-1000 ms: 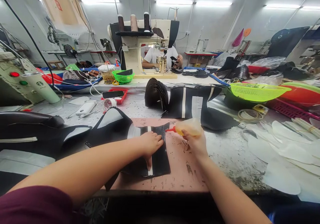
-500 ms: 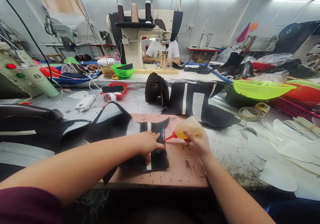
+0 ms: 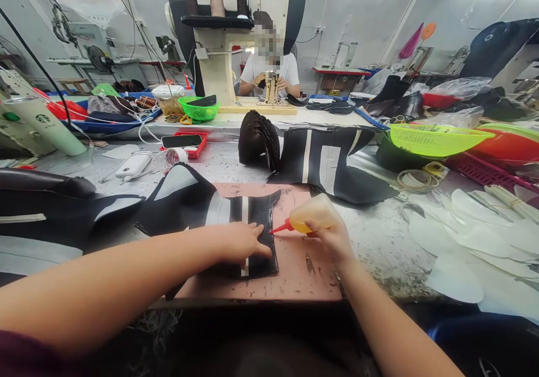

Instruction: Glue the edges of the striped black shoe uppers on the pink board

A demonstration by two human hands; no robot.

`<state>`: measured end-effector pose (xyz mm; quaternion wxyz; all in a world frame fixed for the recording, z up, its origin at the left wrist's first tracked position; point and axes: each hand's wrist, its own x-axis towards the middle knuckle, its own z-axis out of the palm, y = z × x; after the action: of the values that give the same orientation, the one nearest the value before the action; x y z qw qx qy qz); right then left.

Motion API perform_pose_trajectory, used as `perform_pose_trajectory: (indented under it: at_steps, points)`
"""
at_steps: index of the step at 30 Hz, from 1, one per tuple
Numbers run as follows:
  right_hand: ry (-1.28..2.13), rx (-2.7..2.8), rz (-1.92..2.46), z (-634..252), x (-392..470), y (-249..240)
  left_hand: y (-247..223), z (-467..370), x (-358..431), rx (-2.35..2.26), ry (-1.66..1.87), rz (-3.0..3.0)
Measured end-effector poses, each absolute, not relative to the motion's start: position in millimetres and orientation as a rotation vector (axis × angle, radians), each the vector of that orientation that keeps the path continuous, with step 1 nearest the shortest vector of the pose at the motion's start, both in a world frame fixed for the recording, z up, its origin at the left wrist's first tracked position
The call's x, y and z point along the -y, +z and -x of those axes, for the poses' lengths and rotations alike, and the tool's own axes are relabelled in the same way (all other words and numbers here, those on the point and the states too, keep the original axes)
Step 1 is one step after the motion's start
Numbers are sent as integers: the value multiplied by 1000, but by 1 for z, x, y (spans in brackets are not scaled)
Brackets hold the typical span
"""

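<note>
My left hand (image 3: pixel 244 243) lies with its fingers spread on a black sheet piece (image 3: pixel 259 208), pressing it down onto a pink board (image 3: pixel 311 276). The piece carries a narrow cream strip (image 3: pixel 245 208) and a grey-white patch (image 3: pixel 218 208). My right hand (image 3: pixel 334 239) is closed around a translucent squeeze bottle (image 3: pixel 315 214) of yellowish liquid, tilted to the left. Its red nozzle (image 3: pixel 283 227) points at the right edge of the piece, where a shiny line shows. Whether the tip touches, I cannot tell.
Behind the board lie more black pieces (image 3: pixel 295 158) and a folded dark stack (image 3: pixel 257 141). White cut-outs (image 3: pixel 455 270) spread at right, near a yellow-green basket (image 3: pixel 438 139). A red tray (image 3: pixel 197 148) holds a phone. Beyond, a person (image 3: pixel 269 73) sits behind a sewing machine (image 3: pixel 210 57).
The view has tilted and shifted slightly. The nozzle tip has moved a little along the piece's right edge toward me. My left hand stays on the piece.
</note>
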<state>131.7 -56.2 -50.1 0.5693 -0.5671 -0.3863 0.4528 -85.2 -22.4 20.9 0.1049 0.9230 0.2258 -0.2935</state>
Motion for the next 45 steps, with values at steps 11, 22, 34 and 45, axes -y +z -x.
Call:
perform_pose_trajectory:
  at_steps: [11,22,34,45]
  points:
    - [1148,1005,1292,-144,82,-55,18,89,22,-733,-834,-2556]
    - [1039,1100,1294,-146,98,-57,12,93,21,-729,-813,-2541]
    - [1015,1037,1228,-142,68,-65,12,94,22,-746,-781,-2556]
    - [649,508,1143,-200,88,-43,23,111,-13,-705,-550,-2895]
